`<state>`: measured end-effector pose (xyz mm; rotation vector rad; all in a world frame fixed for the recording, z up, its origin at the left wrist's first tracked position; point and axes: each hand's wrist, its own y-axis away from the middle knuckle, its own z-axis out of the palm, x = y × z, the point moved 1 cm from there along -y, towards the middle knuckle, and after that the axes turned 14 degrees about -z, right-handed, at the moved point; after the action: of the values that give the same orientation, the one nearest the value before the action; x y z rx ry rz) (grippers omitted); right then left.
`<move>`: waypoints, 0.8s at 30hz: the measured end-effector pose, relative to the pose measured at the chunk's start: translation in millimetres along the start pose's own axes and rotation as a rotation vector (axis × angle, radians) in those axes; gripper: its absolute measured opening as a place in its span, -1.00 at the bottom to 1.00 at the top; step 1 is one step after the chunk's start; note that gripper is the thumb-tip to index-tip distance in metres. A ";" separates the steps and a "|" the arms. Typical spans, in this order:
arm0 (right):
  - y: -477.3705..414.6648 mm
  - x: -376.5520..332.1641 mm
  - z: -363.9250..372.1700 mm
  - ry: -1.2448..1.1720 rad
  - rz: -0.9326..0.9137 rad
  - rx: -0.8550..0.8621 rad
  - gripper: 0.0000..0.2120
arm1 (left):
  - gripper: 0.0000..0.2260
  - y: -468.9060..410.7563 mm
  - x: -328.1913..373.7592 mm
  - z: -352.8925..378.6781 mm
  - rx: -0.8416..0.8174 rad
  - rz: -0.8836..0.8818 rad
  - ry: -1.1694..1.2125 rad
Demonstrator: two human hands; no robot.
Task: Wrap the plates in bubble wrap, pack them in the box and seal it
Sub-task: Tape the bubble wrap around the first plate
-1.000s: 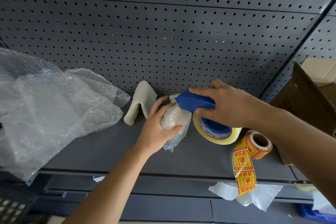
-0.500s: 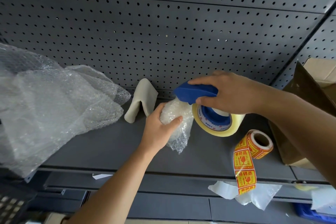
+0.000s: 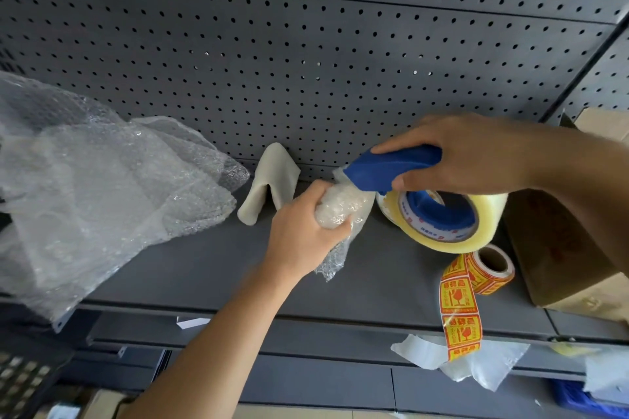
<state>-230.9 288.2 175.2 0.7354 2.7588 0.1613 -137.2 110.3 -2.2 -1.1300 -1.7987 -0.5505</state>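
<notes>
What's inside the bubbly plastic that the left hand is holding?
Only whitish, crinkled layers show through the bubble wrap bundle that the left hand grips. Whatever is wrapped inside is covered, so its shape cannot be made out. The tape dispenser in the right hand hides its top.

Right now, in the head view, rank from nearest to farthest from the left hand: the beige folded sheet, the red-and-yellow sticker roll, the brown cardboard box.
1. Beige folded sheet, just behind the left hand.
2. Red-and-yellow sticker roll, on the right.
3. Brown cardboard box, far right.

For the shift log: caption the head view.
Left hand grips a bubble-wrapped bundle; right hand holds the tape dispenser.
</notes>
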 end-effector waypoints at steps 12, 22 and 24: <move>-3.5 -9.6 -17.0 -0.002 -0.047 -0.215 -0.66 | -0.64 6.2 -2.5 4.0 0.146 0.361 -0.203; 1.6 -5.4 -13.4 -0.081 -0.042 -0.135 -0.61 | -0.64 11.5 -0.7 0.2 0.046 0.065 0.047; 6.6 -5.0 -11.7 -0.104 -0.028 -0.075 -0.57 | -0.65 9.9 0.9 -0.3 0.041 -0.001 0.166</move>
<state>-227.2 290.9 188.8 0.6657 2.6479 0.2136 -128.6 115.3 -2.2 -1.0255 -1.6607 -0.5877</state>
